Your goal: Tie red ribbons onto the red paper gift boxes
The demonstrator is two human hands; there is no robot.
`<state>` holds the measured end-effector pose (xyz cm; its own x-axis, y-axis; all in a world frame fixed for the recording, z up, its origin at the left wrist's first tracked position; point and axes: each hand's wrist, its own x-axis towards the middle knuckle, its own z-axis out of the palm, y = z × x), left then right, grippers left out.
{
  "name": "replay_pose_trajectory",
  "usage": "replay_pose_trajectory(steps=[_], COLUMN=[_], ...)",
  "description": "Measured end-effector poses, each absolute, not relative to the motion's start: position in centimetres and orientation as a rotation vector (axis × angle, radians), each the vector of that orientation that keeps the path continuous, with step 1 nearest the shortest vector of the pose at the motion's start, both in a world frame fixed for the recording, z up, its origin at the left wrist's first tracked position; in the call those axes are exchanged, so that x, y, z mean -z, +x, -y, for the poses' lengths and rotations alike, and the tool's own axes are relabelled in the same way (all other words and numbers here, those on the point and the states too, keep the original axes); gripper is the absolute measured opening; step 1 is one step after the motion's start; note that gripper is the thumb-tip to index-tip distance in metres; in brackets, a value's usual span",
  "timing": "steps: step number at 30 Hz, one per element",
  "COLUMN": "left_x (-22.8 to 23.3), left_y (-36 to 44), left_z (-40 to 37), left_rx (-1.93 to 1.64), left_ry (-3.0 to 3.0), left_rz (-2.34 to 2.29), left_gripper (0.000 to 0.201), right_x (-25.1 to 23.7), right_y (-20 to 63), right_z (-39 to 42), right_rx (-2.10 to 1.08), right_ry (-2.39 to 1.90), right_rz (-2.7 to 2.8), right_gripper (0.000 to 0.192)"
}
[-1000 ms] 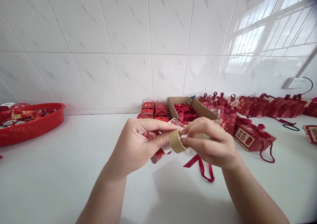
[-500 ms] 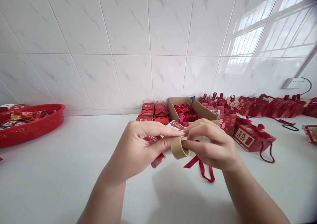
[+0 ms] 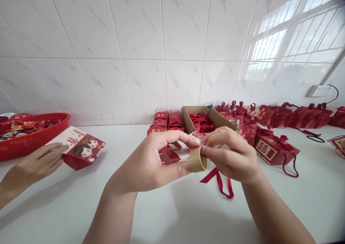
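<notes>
Closest to me, my left hand [image 3: 151,165] and right hand [image 3: 229,157] meet over the white counter [image 3: 67,208]. Between them I hold a small brown tape roll [image 3: 198,159]: my left thumb presses its near side and my right fingertips pinch its top edge. My left fingers also curl around a red and white gift box [image 3: 175,153], held just behind the roll. A loose red ribbon [image 3: 219,181] lies on the counter under my right hand. At the left, another person's hand [image 3: 32,166] rests on a flat red box printed with cartoon figures [image 3: 79,147], beside a red basket [image 3: 35,138] of sweets. Further back, a cardboard carton [image 3: 215,118] holds red ribbons, with finished red gift bags [image 3: 275,148] lined along the tiled wall [image 3: 134,39].
</notes>
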<state>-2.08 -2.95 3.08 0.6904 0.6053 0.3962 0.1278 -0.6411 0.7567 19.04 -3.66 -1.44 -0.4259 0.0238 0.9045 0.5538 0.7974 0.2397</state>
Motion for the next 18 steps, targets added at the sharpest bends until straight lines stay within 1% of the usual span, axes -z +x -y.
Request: replay_pose_trajectory(steps=[3,6,8,13,18], left_x=[-2.8,-2.4,-2.2,-1.7,-1.3], left_y=[-1.6,-1.0,-0.6,-0.5,-0.7], left_z=[2.7,2.5,2.3,2.1,1.9], left_rx=[-0.869,-0.962,-1.032,-1.15,-1.228], left_ry=[2.221,2.235,2.237,2.162,2.188], left_rz=[-0.619,-0.612,-0.577,-0.357,-0.263], left_gripper=[0.022,0.01,0.006,0.013,0.022], right_x=[1.5,1.4,1.3,1.2,1.0], right_y=[18.9,18.7,18.5,18.2,18.1], right_z=[3.6,3.5,3.4,3.3,3.7], right_rx=[0.628,0.611,0.56,0.358,0.385], right_ry=[-0.451,-0.451,-0.408,-0.405,-0.394], right_rz=[1.915,1.908,1.859,1.729,1.76], right_gripper=[0.022,0.019,0.018,0.024,0.014])
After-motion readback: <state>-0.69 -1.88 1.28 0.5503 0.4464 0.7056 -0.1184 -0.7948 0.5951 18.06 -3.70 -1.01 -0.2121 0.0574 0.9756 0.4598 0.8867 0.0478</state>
